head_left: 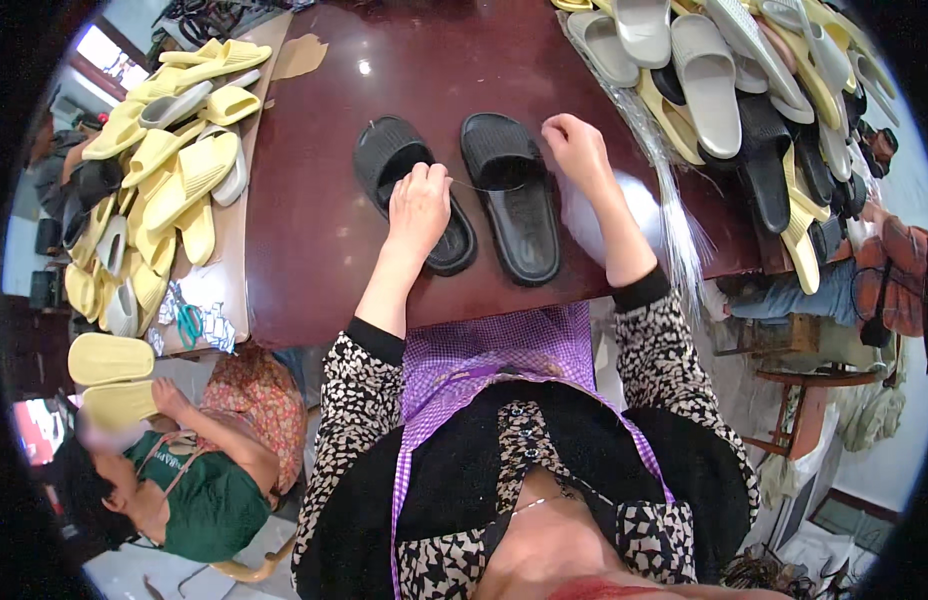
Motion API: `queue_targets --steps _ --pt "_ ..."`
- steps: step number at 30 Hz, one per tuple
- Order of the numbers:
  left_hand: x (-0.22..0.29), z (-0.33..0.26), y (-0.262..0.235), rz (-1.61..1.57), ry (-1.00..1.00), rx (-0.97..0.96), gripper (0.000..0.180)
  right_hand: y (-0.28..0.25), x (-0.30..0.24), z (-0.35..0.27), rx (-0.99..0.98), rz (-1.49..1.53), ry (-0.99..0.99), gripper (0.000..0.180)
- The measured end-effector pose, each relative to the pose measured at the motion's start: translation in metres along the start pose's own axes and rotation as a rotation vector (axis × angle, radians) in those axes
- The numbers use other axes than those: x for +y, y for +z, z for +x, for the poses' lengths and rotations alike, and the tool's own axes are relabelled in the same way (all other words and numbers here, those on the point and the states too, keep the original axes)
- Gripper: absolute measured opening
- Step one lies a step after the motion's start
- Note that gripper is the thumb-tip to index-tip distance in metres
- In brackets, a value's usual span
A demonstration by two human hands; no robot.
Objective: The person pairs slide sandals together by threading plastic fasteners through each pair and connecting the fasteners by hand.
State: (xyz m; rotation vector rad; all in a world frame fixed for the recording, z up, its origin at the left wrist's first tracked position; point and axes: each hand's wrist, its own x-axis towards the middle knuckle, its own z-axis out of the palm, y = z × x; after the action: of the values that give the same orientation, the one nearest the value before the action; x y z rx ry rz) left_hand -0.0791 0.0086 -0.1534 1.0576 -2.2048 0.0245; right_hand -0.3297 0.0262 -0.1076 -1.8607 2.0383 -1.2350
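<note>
Two black slide slippers lie side by side on the dark red table, toes pointing away from me. Over the left slipper (386, 135), my left hand (421, 205) is closed in a pinch on a thin strand (484, 188). The strand curves right, across the gap, to the opening under the strap of the right slipper (524, 235). Just right of that strap, my right hand (582, 150) is raised with its fingertips pinched together. Whatever it holds is too fine to make out. My left hand hides part of the left slipper's footbed.
Yellow and grey slides (189, 180) are heaped on the left, near teal-handled scissors (190, 322). Another heap of slides (706, 85) fills the far right. A bundle of clear strands (674, 190) hangs over the table's right side. A co-worker (204, 480) sits lower left, holding yellow slides.
</note>
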Motion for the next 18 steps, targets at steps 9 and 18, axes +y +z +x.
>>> queue_targets --steps 9,18 --pt "0.014 -0.012 -0.014 -0.029 -0.055 0.03 0.021 0.015 0.027 0.023 -0.051 -0.007 0.083 0.02" --pt "0.023 -0.02 -0.027 0.07 -0.147 0.057 0.025 0.022 0.044 0.014 -0.075 -0.026 0.096 0.022"
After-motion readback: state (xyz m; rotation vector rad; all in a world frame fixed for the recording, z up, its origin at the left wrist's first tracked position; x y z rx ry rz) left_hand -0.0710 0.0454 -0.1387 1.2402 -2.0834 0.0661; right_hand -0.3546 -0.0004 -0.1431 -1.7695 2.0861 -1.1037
